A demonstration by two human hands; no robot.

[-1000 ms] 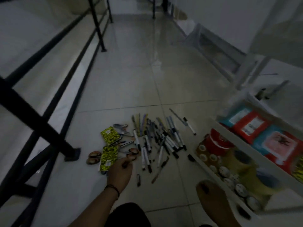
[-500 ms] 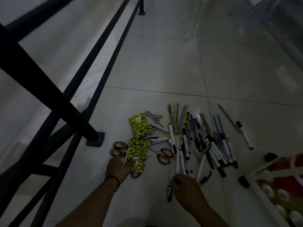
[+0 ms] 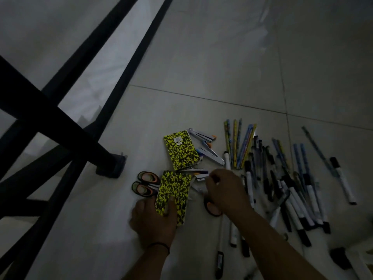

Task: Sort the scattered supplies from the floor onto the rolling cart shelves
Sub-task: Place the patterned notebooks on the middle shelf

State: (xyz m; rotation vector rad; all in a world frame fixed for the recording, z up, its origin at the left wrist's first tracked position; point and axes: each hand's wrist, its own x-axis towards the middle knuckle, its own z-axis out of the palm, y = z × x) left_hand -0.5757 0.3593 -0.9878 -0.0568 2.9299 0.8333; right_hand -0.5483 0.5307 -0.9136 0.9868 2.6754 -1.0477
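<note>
An indoor landing: pale tiled floor (image 3: 201, 57) beside a black metal railing (image 3: 60, 126).

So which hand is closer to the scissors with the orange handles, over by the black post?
Left. The left hand sits just below the scissors, gripping the near yellow notebook beside them. The right hand is across that notebook, farther away.

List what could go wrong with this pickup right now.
1. The left hand grips the near notebook, which overlies scissors; lifting may drag them.
2. The right hand reaches among metal staple removers in dim light; a pinch seems possible.
3. Loose markers could roll.
</note>
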